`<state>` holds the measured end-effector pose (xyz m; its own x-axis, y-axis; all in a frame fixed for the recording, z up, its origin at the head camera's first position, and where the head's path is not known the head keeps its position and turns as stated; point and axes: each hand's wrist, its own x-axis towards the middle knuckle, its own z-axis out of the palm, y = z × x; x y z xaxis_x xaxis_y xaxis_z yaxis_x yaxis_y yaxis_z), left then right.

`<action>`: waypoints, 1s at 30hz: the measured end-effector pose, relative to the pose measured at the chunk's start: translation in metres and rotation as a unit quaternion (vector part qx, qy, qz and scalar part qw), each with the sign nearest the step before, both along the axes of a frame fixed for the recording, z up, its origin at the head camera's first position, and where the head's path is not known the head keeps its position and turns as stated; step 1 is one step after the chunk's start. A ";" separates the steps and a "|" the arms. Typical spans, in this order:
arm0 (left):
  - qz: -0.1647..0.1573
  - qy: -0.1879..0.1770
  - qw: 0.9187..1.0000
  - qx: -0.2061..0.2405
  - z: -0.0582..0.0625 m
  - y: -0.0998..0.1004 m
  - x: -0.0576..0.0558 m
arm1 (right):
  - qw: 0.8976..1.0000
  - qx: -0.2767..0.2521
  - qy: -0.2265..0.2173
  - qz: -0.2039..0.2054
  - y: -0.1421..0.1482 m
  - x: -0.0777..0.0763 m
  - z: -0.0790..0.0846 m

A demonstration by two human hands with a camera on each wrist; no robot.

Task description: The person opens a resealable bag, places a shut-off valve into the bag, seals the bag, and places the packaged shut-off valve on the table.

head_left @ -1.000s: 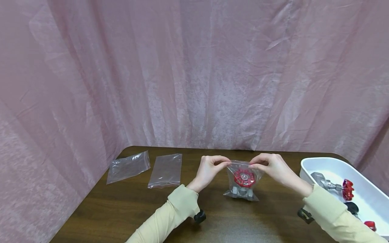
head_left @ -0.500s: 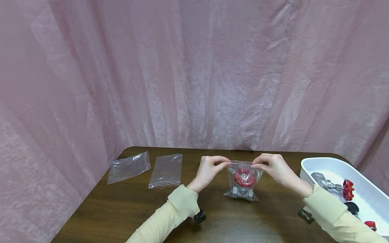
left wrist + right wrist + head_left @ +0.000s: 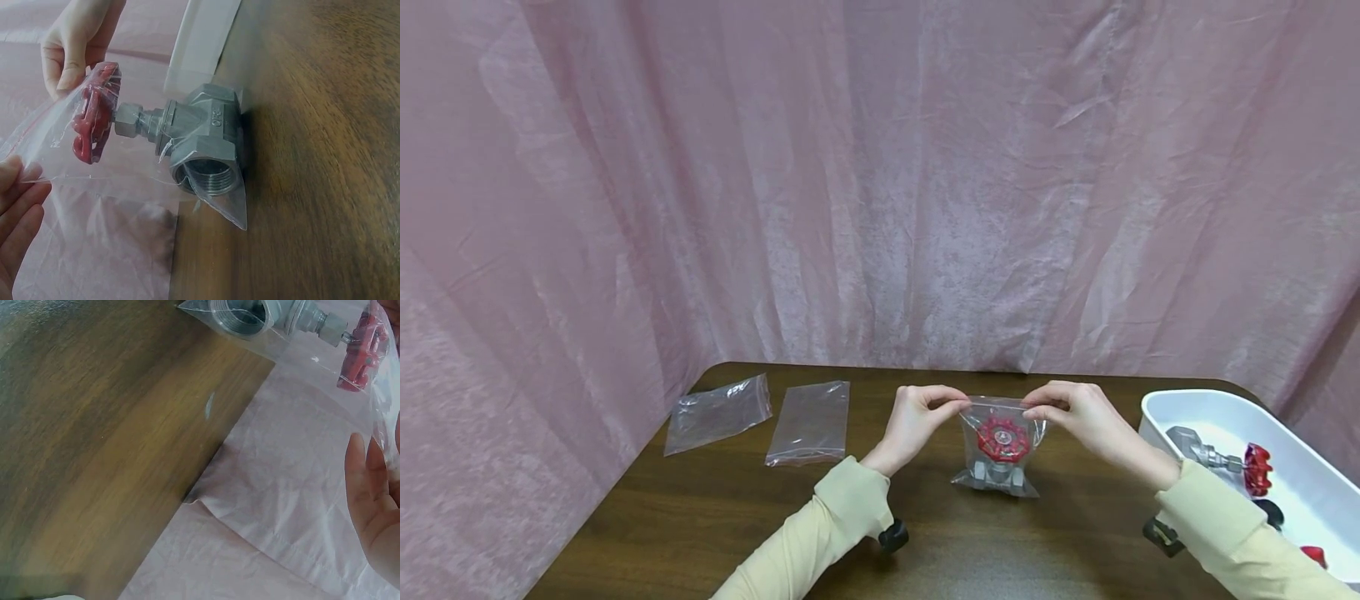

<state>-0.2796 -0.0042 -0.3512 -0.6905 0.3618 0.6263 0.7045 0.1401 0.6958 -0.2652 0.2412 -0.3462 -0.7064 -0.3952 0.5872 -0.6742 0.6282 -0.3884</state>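
Note:
A clear zip bag (image 3: 973, 454) stands upright on the table, with a metal gate valve (image 3: 203, 131) inside it. The valve's red handwheel (image 3: 1003, 440) faces up through the plastic. My left hand (image 3: 916, 421) pinches the bag's top edge at the left corner between thumb and fingers. At the right part of that same edge, my right hand (image 3: 1078, 417) pinches the zip strip. In the left wrist view the valve's threaded opening (image 3: 212, 178) points toward the camera, and the bag's lower corner sticks out past it.
Two flat clear zip bags, one (image 3: 718, 414) at the far left and another (image 3: 808, 422) beside it, lie on the wooden table (image 3: 700, 517). A white tray (image 3: 1318, 467) at the right holds another valve (image 3: 1217, 458) and other parts. A pink curtain (image 3: 880, 183) hangs behind.
My right hand has slid a little to the right along the bag's top edge. The left hand, the bag and the valve stay where they were.

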 end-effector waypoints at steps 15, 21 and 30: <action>0.001 0.010 1.000 -0.004 -0.001 -0.001 -0.001 | 0.991 -0.037 -0.126 -0.009 0.013 0.002 -0.001; 0.002 0.011 1.000 -0.001 -0.001 0.000 -0.001 | 0.994 -0.037 -0.100 -0.017 0.014 0.004 0.000; 0.004 0.015 1.000 -0.010 -0.001 0.000 0.000 | 0.998 -0.026 -0.048 -0.027 0.012 0.007 -0.001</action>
<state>-0.2798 -0.0046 -0.3520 -0.6754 0.3683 0.6389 0.7230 0.1599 0.6720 -0.2586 0.2529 -0.3474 -0.7794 -0.3263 0.5349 -0.5985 0.6403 -0.4815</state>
